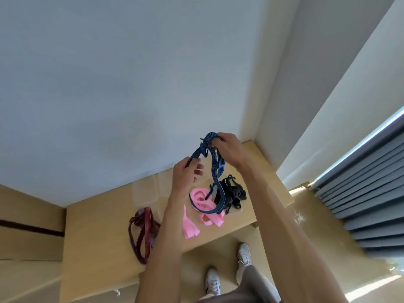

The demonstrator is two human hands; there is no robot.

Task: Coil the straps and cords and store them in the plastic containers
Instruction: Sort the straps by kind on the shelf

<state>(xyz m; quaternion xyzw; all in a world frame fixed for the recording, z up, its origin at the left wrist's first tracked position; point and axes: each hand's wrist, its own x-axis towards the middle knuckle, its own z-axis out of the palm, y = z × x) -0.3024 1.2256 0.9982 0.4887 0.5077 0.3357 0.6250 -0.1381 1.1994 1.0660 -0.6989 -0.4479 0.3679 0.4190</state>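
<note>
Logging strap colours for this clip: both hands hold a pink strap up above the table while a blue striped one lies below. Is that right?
Not quite: the colours are swapped. In the head view the left hand and right hand hold the blue striped strap up, and the pink strap lies on the table below.

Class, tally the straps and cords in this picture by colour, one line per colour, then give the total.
Blue strap, held by the left hand and right hand: 1
Pink strap: 1
Black cord bundle: 1
Dark red strap: 1
Purple strap: 1
Total: 5
</note>
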